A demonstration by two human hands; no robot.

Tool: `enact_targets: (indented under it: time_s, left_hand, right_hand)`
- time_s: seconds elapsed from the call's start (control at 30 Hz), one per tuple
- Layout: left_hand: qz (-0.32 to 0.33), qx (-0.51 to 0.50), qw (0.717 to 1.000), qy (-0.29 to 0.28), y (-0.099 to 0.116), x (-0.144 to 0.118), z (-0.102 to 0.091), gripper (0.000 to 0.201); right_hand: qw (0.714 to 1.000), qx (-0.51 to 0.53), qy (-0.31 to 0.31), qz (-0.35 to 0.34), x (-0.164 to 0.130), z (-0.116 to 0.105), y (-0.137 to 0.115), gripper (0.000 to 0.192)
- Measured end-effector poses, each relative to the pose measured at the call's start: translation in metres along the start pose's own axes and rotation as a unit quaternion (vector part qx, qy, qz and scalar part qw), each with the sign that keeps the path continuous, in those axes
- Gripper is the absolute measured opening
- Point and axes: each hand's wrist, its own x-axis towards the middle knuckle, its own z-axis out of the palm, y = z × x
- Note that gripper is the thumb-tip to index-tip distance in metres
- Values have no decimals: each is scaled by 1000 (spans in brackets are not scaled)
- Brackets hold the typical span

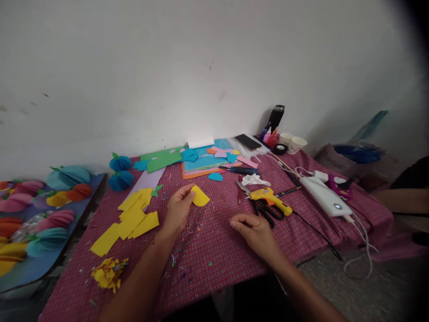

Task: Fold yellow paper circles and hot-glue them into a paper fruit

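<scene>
A small yellow paper piece (200,196) with a rounded edge is pinched between the thumb and fingers of my left hand (180,206), above the table. To the right, my right hand (254,230) hovers over the cloth with its fingers curled in and its thumb against them; nothing shows in it. Several yellow paper rectangles (132,221) lie overlapping left of my left hand. Beyond my right hand are a yellow glue gun (271,199), black-handled scissors (263,212) and a red pencil (239,191).
Coloured paper sheets (201,162), a craft knife (238,170), a phone (248,141) and paper cups (296,144) sit at the back. A white power bank (325,197) with cables is right. Crumpled yellow paper (110,273) lies front left. Paper pumpkins (69,176) fill a board at left.
</scene>
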Motion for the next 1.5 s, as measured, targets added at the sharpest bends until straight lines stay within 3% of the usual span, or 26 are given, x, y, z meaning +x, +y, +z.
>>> enact_targets:
  time_s: [0.23, 0.43, 0.7, 0.9, 1.17, 1.3, 1.37, 1.43, 1.5]
  left_hand:
    - [14, 190, 975, -116, 1, -13, 9, 36]
    - [87, 323, 929, -156, 0, -20, 14, 41]
    - [110, 312, 929, -167, -11, -18, 16, 42]
    - [119, 297, 936, -147, -18, -16, 23, 41]
    - [206, 385, 883, -170, -8, -21, 23, 41]
    - [221, 434, 861, -148, 15, -13, 2, 30]
    - [217, 468, 851, -96, 32, -4, -19, 24]
    - [193, 521, 830, -49, 46, 4, -41, 18]
    - [147, 575, 803, -53, 54, 10, -59, 16]
  right_hand:
    - [999, -29, 15, -5, -1, 2, 7, 28]
    - [999, -43, 31, 7, 0, 3, 7, 17]
    - [995, -51, 79, 33, 3, 7, 8, 22]
    - [996, -56, 65, 5, 1, 6, 3, 31]
    - [998, -58, 32, -19, -1, 5, 4, 44]
    - [995, -81, 35, -36, -1, 5, 7, 44]
    - [995, -88, 37, -37, -1, 4, 7, 40]
    - [995, -91, 33, -33, -1, 4, 8, 34]
    - [995, -96, 24, -31, 0, 4, 7, 27]
